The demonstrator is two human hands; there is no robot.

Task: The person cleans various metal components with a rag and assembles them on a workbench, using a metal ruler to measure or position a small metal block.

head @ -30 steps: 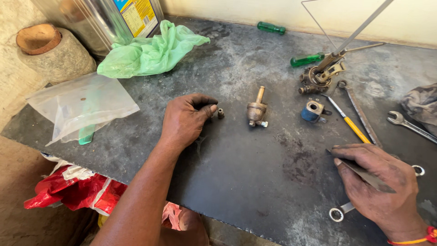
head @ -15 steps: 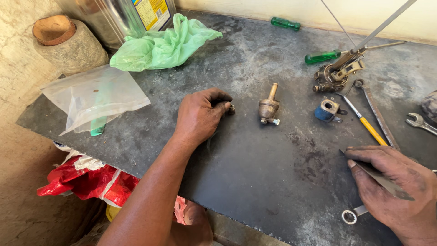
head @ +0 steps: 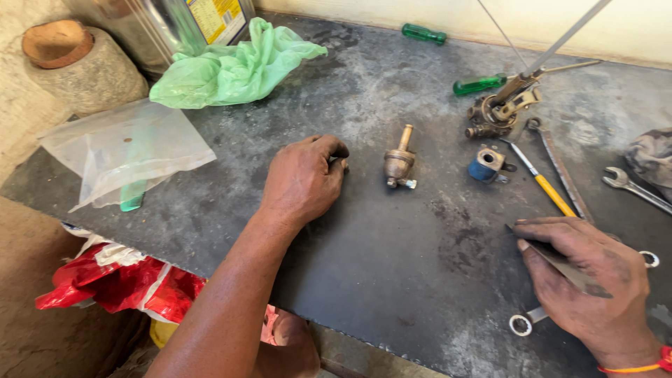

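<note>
Nearest, at the lower right: the right hand [head: 595, 290], grimy, fingers folded shut around a flat, dark grey blade-like metal piece [head: 563, 266] that lies slantwise across the palm. Just beneath it, touching the bench, a slim ring spanner [head: 526, 322], only its round steel eyes showing either side of the wrist. All on a dull, scuffed grey slab bench [head: 392, 280], stained with oily smears.

Further in, near the middle: the left hand [head: 304, 178], knuckles up, fingers curled together and pressed down on a small dark part [head: 344, 165] at the fingertips; too hidden to tell its shape. Just beside it to the right, apart from the fingers, a squat brass valve [head: 399, 162] with a slender stem, lying tilted. Beyond that, a blue coil block [head: 486, 166] with a metal bracket, then a yellow-handled screwdriver [head: 542, 183] and a long bare steel spanner [head: 560, 168] side by side.

To the left, a limp clear plastic bag [head: 126, 150], crinkled, over a green handle. Past it, a crumpled pale green plastic bag [head: 231, 66] against a shiny metal tin [head: 161, 28].

Farthest back: a rusty brown fitting [head: 497, 112] with thin rods rising from it, and two translucent green screwdriver handles [head: 479, 85] near the wall.
</note>
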